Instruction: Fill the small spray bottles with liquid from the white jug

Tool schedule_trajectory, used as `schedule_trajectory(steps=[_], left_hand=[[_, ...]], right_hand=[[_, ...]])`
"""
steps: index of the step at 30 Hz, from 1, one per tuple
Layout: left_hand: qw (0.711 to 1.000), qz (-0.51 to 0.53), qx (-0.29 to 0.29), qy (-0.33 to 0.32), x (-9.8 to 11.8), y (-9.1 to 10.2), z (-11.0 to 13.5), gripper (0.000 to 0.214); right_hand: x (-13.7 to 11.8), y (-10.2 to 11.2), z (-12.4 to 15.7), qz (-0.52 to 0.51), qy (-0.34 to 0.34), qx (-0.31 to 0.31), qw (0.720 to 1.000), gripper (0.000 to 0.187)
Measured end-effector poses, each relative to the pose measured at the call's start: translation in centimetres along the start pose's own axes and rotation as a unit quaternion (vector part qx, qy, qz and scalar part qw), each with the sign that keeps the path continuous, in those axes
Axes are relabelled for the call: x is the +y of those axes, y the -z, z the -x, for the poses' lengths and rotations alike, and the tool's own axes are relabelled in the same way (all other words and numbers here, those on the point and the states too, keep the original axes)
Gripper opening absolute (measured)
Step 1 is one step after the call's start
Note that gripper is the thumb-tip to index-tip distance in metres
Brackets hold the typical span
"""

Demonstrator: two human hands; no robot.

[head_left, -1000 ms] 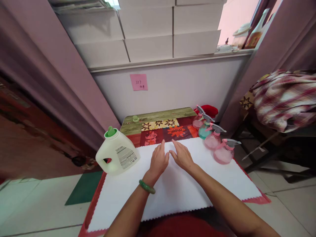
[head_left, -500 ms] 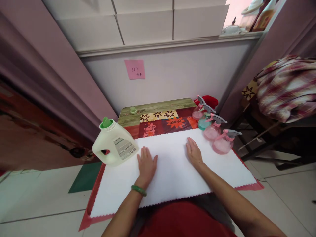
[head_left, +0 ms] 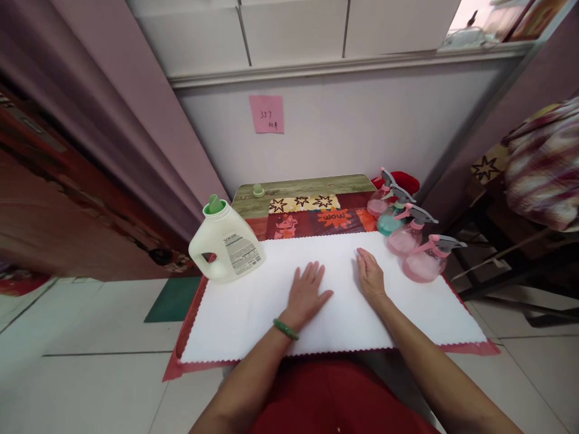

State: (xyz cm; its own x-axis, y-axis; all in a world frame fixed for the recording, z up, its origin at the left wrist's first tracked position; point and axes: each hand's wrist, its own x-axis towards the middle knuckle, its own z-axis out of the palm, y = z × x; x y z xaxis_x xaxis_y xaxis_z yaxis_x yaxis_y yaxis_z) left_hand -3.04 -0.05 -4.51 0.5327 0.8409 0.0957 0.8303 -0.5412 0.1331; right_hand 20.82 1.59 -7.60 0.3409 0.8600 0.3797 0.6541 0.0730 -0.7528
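My left hand (head_left: pixel 306 294), with a green bangle (head_left: pixel 286 329) at its wrist, lies palm down on the white scallop-edged cloth (head_left: pixel 253 313), fingers spread, holding nothing. To its right, my right hand (head_left: pixel 371 275) rests on its side on the cloth, its fingers held close together and nothing seen in them. Left of my hands stands a cream-coloured jug (head_left: pixel 231 244) with a handle and a green spout in its uncapped mouth. A green cap (head_left: pixel 258 190) sits at the table's far left. Several spray bottles line the right edge, the nearest a pink one (head_left: pixel 425 265).
The table (head_left: pixel 307 187) stands against a wall bearing a pink note (head_left: pixel 266 114). Behind the spray bottles is something red (head_left: pixel 407 182). A plaid cloth (head_left: pixel 543 163) hangs over dark furniture on the right. A mauve curtain (head_left: pixel 149 90) hangs at the left.
My left hand has slid right across the cloth, nearer my right hand, and its fingers are more spread. My right hand stays about where it was. The camera view has shifted left.
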Motion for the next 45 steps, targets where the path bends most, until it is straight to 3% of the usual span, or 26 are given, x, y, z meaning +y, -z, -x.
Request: schedule_trajectory(steps=[7, 10, 12, 14, 17, 21, 26, 31, 45], left_hand=[[0.979, -0.026, -0.006, 0.203, -8.6, 2.9, 9.9, 0.071], [0.958, -0.015, 0.005, 0.286, -10.2, 3.7, 13.0, 0.072], [0.949, -0.006, 0.048, 0.312, -10.1, 4.3, 13.2, 0.070], [0.951, 0.004, 0.091, 0.294, -9.1, 5.2, 11.8, 0.065], [0.971, 0.026, 0.117, 0.205, -6.3, 7.2, 6.8, 0.058], [0.983, 0.050, 0.159, 0.081, -1.2, 11.7, -1.3, 0.080], [0.973, -0.034, 0.191, 0.125, 2.4, 16.5, -7.7, 0.103], [0.969, -0.074, 0.161, 0.172, 2.3, 17.5, -9.2, 0.106], [0.967, -0.110, 0.163, 0.164, 2.3, 17.1, -8.5, 0.095]], right_hand=[[0.1, 0.1, 0.1, 0.009, 0.005, -0.001, 1.000, 0.051], [0.2, -0.1, 0.3, 0.031, 0.016, -0.001, 0.999, 0.048], [-0.3, -0.4, 0.4, 0.061, 0.040, 0.005, 0.997, 0.048], [-1.6, -0.6, 0.2, 0.095, 0.087, 0.006, 0.992, 0.051], [-5.4, -0.3, -1.0, 0.135, 0.173, -0.024, 0.975, 0.061], [-12.1, 1.1, -4.0, 0.189, 0.204, -0.067, 0.958, 0.087], [-16.9, 2.9, -7.4, 0.272, 0.212, 0.003, 0.939, 0.091], [-17.5, 3.4, -8.8, 0.316, 0.214, 0.047, 0.923, 0.095], [-18.3, 2.5, -8.7, 0.322, 0.245, 0.064, 0.912, 0.093]])
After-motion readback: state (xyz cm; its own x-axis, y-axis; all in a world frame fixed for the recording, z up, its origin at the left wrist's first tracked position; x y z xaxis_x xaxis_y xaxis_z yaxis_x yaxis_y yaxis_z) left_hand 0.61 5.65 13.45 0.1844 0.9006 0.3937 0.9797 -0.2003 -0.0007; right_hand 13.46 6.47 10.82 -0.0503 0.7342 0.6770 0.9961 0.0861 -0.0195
